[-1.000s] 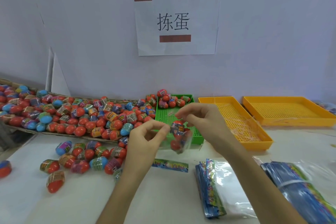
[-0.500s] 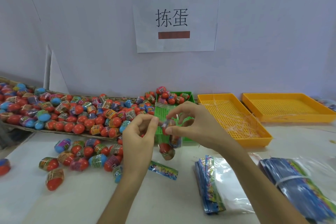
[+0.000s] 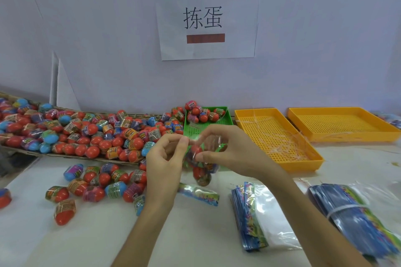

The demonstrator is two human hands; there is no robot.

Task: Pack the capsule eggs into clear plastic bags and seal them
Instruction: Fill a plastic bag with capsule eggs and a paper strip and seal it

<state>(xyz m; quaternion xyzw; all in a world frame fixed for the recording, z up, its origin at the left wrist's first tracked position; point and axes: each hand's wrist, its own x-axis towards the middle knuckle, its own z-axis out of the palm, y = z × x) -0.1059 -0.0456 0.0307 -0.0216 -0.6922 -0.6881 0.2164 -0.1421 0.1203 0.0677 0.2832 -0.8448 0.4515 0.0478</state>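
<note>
**Clearly held: a filled bag between two hands**

Centrally in the frame, a clear plastic bag (image 3: 200, 167) holding several capsule eggs is suspended above the white table (image 3: 91, 240). Its top edge is pinched between thumb and forefinger of the left hand (image 3: 166, 162) on one side and of the right hand (image 3: 227, 149) on the other, so that the bag hangs between and slightly below both hands, its lower end free of the table. How many eggs are inside cannot be told, as the film is blurred.

To the left of the hands, a large heap of loose eggs (image 3: 86, 134) is spread over a cardboard sheet, and a smaller cluster of eggs (image 3: 95, 182) lies on the table in the lower left. Behind the hands, a green tray (image 3: 225, 118) with a few eggs is seen; two orange trays (image 3: 308, 165) are set to the right. A printed header strip (image 3: 198, 194) lies just below the bag, and stacks of flat bags (image 3: 249, 217) are placed in the lower right. A paper sign (image 3: 206, 17) is fixed to the wall above.
</note>
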